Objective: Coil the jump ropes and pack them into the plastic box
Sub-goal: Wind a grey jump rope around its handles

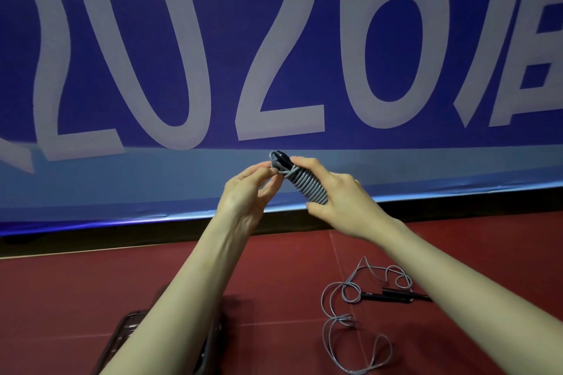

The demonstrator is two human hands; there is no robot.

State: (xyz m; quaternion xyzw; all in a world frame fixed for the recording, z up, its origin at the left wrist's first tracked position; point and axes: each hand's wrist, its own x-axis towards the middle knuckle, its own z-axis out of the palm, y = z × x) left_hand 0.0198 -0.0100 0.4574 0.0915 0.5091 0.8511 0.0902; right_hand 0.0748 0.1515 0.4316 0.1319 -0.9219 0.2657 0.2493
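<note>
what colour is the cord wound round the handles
Grey cord wound over black handles, seen clearly in the head view.

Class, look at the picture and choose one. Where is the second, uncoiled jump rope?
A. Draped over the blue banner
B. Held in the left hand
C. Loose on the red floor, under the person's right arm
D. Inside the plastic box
C: the loose rope lies sprawled in loops on the red floor below the right forearm, while the right hand and left hand hold the coiled rope.
</note>
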